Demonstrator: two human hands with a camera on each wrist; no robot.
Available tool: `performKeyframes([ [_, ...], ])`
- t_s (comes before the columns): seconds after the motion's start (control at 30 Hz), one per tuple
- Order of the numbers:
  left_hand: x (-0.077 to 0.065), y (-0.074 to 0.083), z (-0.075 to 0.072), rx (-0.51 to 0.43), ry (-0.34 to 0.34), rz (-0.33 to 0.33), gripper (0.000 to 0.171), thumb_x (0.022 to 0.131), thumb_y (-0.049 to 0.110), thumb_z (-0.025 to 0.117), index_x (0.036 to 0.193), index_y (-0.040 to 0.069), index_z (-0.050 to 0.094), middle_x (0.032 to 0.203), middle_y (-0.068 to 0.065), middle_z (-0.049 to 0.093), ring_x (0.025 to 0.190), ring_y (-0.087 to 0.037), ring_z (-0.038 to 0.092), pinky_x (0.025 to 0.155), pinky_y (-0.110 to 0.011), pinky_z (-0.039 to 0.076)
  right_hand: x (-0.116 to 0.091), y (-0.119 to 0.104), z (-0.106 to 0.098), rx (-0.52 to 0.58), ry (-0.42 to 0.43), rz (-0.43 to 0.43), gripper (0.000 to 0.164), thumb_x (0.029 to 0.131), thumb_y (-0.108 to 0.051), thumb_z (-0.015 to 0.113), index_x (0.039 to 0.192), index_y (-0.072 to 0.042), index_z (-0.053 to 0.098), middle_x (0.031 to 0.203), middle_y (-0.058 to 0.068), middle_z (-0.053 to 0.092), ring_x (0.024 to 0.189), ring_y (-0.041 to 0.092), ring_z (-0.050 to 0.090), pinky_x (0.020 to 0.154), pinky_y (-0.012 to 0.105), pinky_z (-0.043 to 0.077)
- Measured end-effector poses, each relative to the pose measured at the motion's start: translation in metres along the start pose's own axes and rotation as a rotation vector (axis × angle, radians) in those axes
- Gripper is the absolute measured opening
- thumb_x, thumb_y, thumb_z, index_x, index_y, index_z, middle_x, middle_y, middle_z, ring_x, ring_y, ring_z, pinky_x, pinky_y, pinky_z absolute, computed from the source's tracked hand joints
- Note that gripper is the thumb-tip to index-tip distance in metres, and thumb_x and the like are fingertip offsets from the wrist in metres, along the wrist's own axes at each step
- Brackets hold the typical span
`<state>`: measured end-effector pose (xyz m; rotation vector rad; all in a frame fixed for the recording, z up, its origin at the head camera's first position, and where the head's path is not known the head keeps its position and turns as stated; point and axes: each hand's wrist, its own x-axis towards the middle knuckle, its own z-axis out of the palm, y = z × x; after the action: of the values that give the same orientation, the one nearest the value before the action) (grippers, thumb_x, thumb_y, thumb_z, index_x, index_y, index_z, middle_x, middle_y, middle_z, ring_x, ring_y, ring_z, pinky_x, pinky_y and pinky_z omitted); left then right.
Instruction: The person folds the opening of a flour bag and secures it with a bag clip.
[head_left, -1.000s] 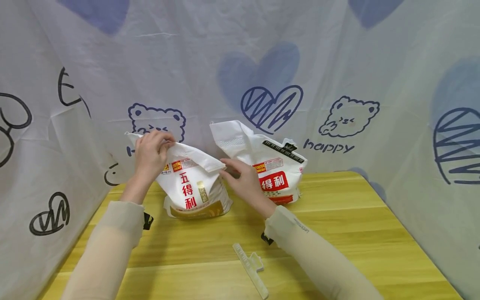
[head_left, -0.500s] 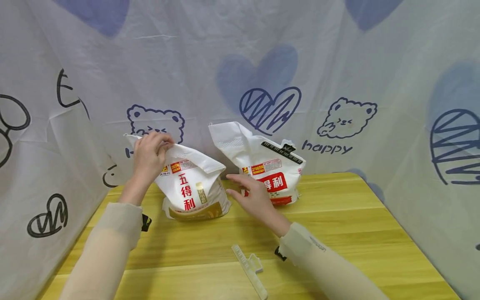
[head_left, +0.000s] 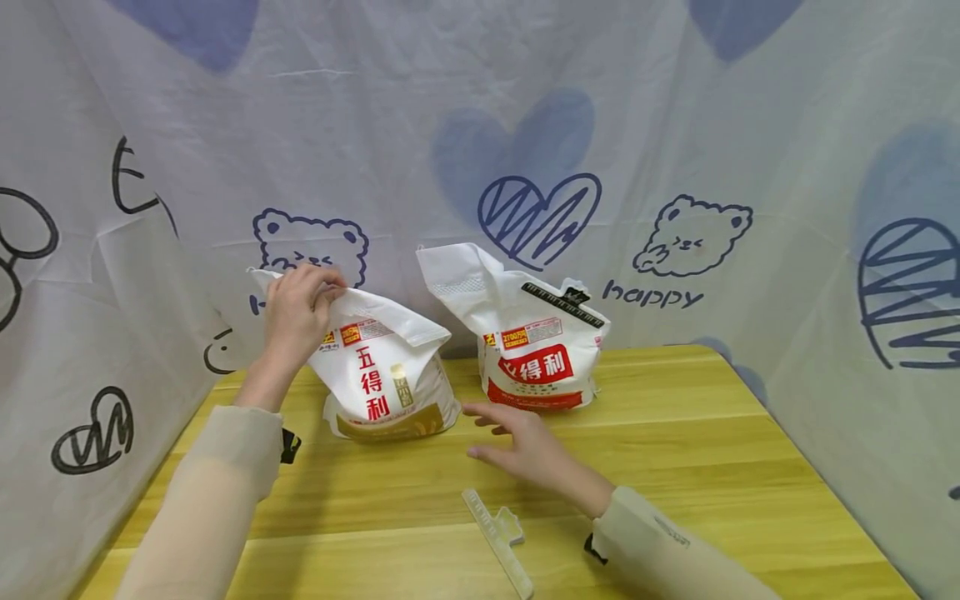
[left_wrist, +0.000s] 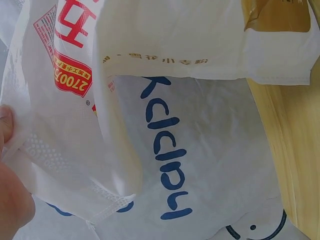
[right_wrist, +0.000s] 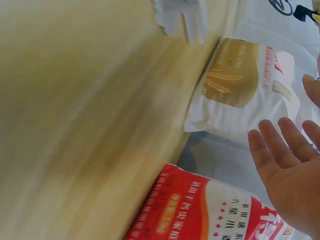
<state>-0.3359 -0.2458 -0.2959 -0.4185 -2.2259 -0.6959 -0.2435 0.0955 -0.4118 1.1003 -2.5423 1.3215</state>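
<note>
A white flour bag with a gold base band (head_left: 375, 367) stands on the left, its top folded over. My left hand (head_left: 300, 304) pinches that fold at the left end; in the left wrist view the thumb (left_wrist: 16, 202) presses on the white fabric. My right hand (head_left: 536, 454) hovers over the table with its fingers extended, holding nothing, in front of the two bags. Between it and the table's front lies a whitish bag clip (head_left: 497, 542). In the right wrist view the right palm (right_wrist: 292, 187) and spread fingers show beside the bags.
A second flour bag (head_left: 536, 367) with red print stands to the right, a black bag clip (head_left: 566, 303) across its folded top. Behind the yellow wood table (head_left: 712, 467) hangs a printed cloth (head_left: 660, 100), close to both bags.
My right hand has let go of the right end of the left bag's fold and moved down and toward the front. The left hand keeps its grip in the same place.
</note>
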Motion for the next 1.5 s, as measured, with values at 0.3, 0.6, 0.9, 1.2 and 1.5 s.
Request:
performKeyframes([
  [0.3, -0.002, -0.001, 0.0, 0.005, -0.007, -0.009, 0.011, 0.096, -0.002, 0.068, 0.103, 0.004, 0.072, 0.109, -0.015, 0.069, 0.103, -0.035, 0.057, 0.109, -0.059, 0.035, -0.034, 0.008, 0.005, -0.039, -0.179, 0.03, 0.061, 0.093, -0.016, 0.079, 0.148, -0.005, 0.054, 0.144, 0.013, 0.062, 0.117, 0.031, 0.068, 0.098, 0.04, 0.058],
  [0.6, -0.004, -0.004, 0.0, 0.002, 0.011, -0.006, 0.013, 0.095, -0.004, 0.069, 0.104, 0.004, 0.072, 0.112, -0.016, 0.07, 0.104, -0.036, 0.058, 0.107, -0.059, 0.035, -0.054, 0.009, 0.005, -0.143, -0.321, 0.156, 0.058, 0.092, -0.022, 0.08, 0.144, -0.01, 0.059, 0.135, 0.001, 0.065, 0.117, 0.018, 0.064, 0.104, 0.039, 0.053],
  [0.9, -0.005, -0.004, 0.0, 0.007, -0.001, -0.018, 0.012, 0.095, -0.002, 0.069, 0.105, 0.005, 0.072, 0.113, -0.016, 0.07, 0.106, -0.036, 0.058, 0.107, -0.059, 0.035, -0.064, 0.014, 0.006, -0.171, -0.338, 0.175, 0.037, 0.09, -0.028, 0.082, 0.122, -0.012, 0.073, 0.11, -0.007, 0.064, 0.094, 0.005, 0.057, 0.085, 0.025, 0.053],
  [1.2, -0.004, -0.003, 0.001, 0.002, 0.002, -0.015, 0.012, 0.095, -0.003, 0.069, 0.104, 0.005, 0.072, 0.112, -0.016, 0.069, 0.105, -0.036, 0.058, 0.107, -0.06, 0.035, -0.067, 0.015, 0.006, -0.148, -0.321, 0.163, 0.025, 0.091, -0.026, 0.081, 0.112, -0.012, 0.075, 0.107, -0.008, 0.065, 0.096, 0.005, 0.059, 0.088, 0.026, 0.054],
  [1.5, -0.003, -0.001, 0.001, -0.005, 0.016, -0.015, 0.012, 0.095, -0.004, 0.069, 0.103, 0.005, 0.072, 0.11, -0.016, 0.069, 0.104, -0.036, 0.058, 0.105, -0.058, 0.036, -0.067, 0.015, 0.005, -0.058, -0.296, 0.184, 0.025, 0.091, -0.021, 0.08, 0.111, -0.008, 0.072, 0.098, -0.007, 0.067, 0.088, 0.003, 0.06, 0.082, 0.025, 0.054],
])
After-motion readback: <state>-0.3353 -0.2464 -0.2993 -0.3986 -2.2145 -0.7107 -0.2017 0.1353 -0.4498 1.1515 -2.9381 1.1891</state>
